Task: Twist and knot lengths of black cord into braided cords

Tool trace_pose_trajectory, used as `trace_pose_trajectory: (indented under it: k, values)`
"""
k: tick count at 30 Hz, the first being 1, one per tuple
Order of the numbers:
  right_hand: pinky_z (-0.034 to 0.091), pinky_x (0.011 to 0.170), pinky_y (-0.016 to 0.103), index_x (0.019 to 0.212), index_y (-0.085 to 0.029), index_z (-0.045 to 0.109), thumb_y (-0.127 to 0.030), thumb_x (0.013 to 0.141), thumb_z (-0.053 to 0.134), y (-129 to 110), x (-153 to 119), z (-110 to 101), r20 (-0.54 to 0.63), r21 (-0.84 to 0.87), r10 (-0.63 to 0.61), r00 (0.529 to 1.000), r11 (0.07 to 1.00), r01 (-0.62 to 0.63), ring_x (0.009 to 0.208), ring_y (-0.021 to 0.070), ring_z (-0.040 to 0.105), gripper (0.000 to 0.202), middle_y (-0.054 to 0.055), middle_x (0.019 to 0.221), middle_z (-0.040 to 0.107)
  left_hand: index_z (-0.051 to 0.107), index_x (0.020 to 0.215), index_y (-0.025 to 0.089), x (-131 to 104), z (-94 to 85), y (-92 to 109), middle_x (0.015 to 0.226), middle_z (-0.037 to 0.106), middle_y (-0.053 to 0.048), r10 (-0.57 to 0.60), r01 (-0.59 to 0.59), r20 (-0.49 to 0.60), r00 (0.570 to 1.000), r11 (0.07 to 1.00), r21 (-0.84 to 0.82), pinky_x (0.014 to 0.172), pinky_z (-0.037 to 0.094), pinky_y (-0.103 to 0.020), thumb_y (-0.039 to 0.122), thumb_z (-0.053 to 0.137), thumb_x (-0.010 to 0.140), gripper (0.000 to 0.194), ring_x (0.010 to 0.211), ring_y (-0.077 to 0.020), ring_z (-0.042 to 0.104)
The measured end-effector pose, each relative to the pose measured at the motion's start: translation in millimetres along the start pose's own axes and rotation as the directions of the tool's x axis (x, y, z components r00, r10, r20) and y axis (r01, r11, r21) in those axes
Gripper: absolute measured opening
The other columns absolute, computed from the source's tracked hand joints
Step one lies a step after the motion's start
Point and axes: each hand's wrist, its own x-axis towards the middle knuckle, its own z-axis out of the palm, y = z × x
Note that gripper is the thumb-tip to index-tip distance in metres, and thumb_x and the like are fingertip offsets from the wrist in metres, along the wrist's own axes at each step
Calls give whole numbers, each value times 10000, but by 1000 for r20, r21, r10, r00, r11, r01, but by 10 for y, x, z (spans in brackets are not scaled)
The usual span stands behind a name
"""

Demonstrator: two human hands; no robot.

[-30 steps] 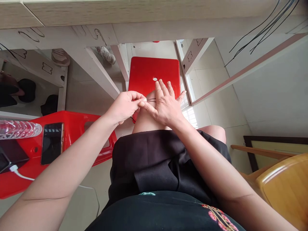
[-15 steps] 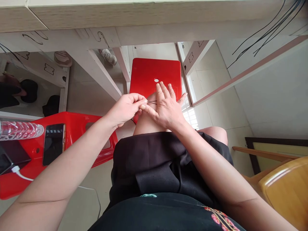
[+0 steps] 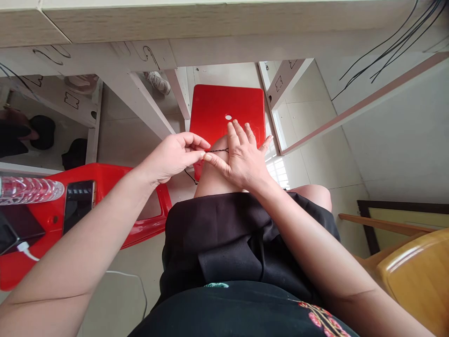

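A thin black cord (image 3: pixel 218 150) stretches across the bare knee between the hands; it looks twisted, with a small fork near the right hand. My left hand (image 3: pixel 178 152) pinches its left end between thumb and fingers, and a loose tail hangs below that hand. My right hand (image 3: pixel 245 157) lies flat on the knee with fingers spread, the cord running under its palm. The right thumb tip reaches the left fingertips. Under the leg is a red stool (image 3: pixel 224 100).
At the left, a red stool (image 3: pixel 108 175) bears a phone (image 3: pixel 80 199), a clear bottle (image 3: pixel 31 190) and a dark box with a white cable. The table edge (image 3: pixel 224 21) spans the top. Black cords hang at upper right; a wooden chair (image 3: pixel 417 267) stands lower right.
My left hand has shifted slightly left, and its fingers have changed position. The cord's two strands now look twisted together. My right hand has stayed in place.
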Motion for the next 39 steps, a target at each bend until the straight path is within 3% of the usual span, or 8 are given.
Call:
trace_pose_trajectory:
  k: [5,12,17,20,26,32,39]
  values:
    - [16,1041,746,1488,-159,203,-751,837,120,5,-7,26,-34,40,-20,999,999,21,1423,401,126,884,139,1562,197,674,780,181,0,-90,-81,679,649,-19,112,-111,-9,994,989,96,574,489,-223,163,693,688,96,614,-129,621]
    - [5,1029,760,1489,-168,209,-791,804,162,9,-1,54,-56,58,-36,998,998,39,1417,411,138,927,140,1557,216,649,881,186,-28,-113,-54,695,666,-30,84,-85,9,996,996,41,611,513,-239,188,617,768,117,610,-131,632]
    - [29,1031,759,1490,-154,207,-788,805,167,-8,-4,39,-41,48,-31,999,998,33,1418,411,136,934,149,1559,206,680,824,170,-94,-205,-41,760,681,-47,75,-89,115,991,989,119,623,501,-233,187,662,717,109,675,-134,620]
    - [59,1031,759,1488,-145,210,-794,800,163,-19,-13,29,-31,32,-26,999,999,27,1418,409,140,947,150,1560,204,685,814,180,-112,-278,-60,765,660,-30,113,-121,63,992,981,151,633,494,-227,168,685,675,139,722,-140,613]
    - [118,1040,744,1489,-151,210,-795,800,148,-42,-33,15,-22,-12,-21,1000,1000,21,1421,394,154,945,141,1562,204,665,897,209,-108,-359,-83,807,654,-18,153,-147,-2,988,948,284,682,530,-263,257,668,744,160,748,-143,628]
    - [137,1029,749,1489,-167,219,-794,800,150,-42,-28,29,-36,-18,-39,999,999,38,1413,404,178,934,143,1555,226,636,980,236,-105,-368,-117,790,651,-9,188,-177,-7,982,940,292,679,549,-267,244,620,782,198,689,-132,638]
    - [150,1038,735,1490,-165,209,-772,819,154,-45,-42,34,-33,-46,-28,999,999,26,1415,399,175,906,143,1556,222,676,861,209,-177,-435,-100,826,680,-23,139,-146,45,989,945,293,766,543,-294,238,674,712,151,799,-162,649]
